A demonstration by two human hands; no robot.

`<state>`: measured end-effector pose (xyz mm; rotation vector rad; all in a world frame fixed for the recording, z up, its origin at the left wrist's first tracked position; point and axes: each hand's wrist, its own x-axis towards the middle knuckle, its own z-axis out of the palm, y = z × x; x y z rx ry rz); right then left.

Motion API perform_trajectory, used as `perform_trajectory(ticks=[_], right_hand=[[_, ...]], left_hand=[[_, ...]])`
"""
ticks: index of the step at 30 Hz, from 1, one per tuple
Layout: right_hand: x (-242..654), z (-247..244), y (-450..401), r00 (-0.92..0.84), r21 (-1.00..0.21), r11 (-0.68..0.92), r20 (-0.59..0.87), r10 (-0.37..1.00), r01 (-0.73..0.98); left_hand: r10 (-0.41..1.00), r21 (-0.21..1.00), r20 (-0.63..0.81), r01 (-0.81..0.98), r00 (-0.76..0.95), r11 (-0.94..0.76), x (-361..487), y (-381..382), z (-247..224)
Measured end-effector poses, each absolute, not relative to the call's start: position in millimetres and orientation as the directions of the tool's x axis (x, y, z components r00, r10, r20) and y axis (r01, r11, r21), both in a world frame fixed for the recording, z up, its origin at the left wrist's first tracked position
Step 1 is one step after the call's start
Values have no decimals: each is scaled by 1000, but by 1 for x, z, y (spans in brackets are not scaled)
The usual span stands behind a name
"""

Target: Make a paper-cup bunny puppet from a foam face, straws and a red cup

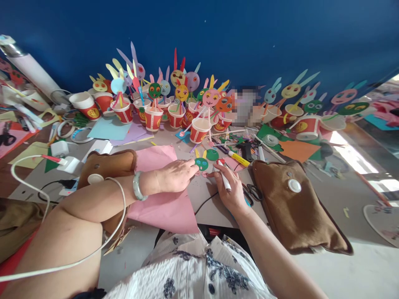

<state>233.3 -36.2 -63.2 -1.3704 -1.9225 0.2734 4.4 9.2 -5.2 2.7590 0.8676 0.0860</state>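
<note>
at a cluttered grey table point(215, 215), just beyond the lap of a person in a crinkled white floral garment point(174, 265), a small green paper rabbit face point(202, 164) lies flat between two bare hands, rounded, with pale yellow ears and blue eyes. the left hand point(176, 175) has its bent fingertips at the face's left edge; whether they pinch or only press, i cannot tell. the right hand point(232, 194) is closed around a slim white marker point(226, 183). the paper looks light, so a slack left fingertip could let it skid; if the marker is uncapped, which i cannot make out, a nudge could smear ink. the pale cable point(125, 203) crossing the left forearm might snag. smooth pink paper point(165, 214) spreads beneath that arm. a plump, velvety brown hot-water bag point(302, 214) sits beside black-handled scissors point(257, 192). beyond, tapered red-and-white paper cups point(200, 133) hold bright paper rabbit heads point(210, 98).
</note>
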Motion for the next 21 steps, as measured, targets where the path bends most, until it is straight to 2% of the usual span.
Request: perform_trajectory(ticks=[7, 16, 18, 21], right_hand=[[233, -62, -38, -93, -600, 372, 443, 891, 708], [232, -59, -45, 76, -756, 251, 368, 927, 604], [233, -59, -45, 84, -777, 248, 359, 930, 579], [234, -59, -45, 77, -769, 251, 362, 929, 587]], left_hand=[[583, 263, -37, 570, 812, -778, 5, 7, -2], [537, 245, 208, 488, 817, -838, -2, 12, -23], [548, 254, 192, 498, 814, -829, -2, 11, -19], [601, 303, 67, 558, 796, -773, 0, 8, -6]])
